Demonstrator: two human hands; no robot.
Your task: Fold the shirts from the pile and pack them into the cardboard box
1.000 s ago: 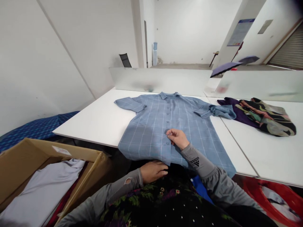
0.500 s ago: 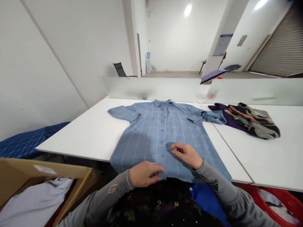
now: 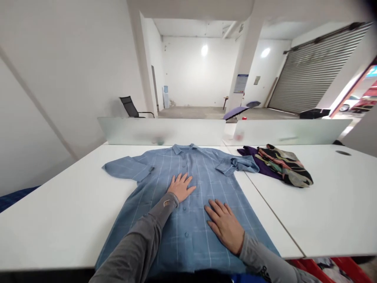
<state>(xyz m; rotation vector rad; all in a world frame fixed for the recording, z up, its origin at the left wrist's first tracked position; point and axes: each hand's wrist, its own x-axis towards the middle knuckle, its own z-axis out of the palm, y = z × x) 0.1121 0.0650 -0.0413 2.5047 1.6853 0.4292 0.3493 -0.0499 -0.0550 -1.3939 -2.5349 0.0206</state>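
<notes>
A blue shirt [image 3: 203, 181] with thin white checks lies front up on the white table, its collar toward the far divider and its buttons running down the middle. My left hand [image 3: 180, 187] rests flat on the chest beside the button line, fingers spread. Lower on the right front panel, my right hand [image 3: 225, 226] also lies flat with fingers apart. Neither hand grips the cloth. The left sleeve in view stretches out sideways, while the one at right is bunched and twisted near its cuff.
Patterned and purple clothes [image 3: 282, 165] lie heaped at the right, close to the bunched sleeve. A frosted divider [image 3: 165, 131] runs along the back of the white table [image 3: 332, 212]. Below the front edge at right is a red container [image 3: 347, 269] with cloth in it.
My left hand has gone from the hem up to the chest and flattened. My right hand has opened from a curled pose onto the cloth. The view has tilted up and turned right.
</notes>
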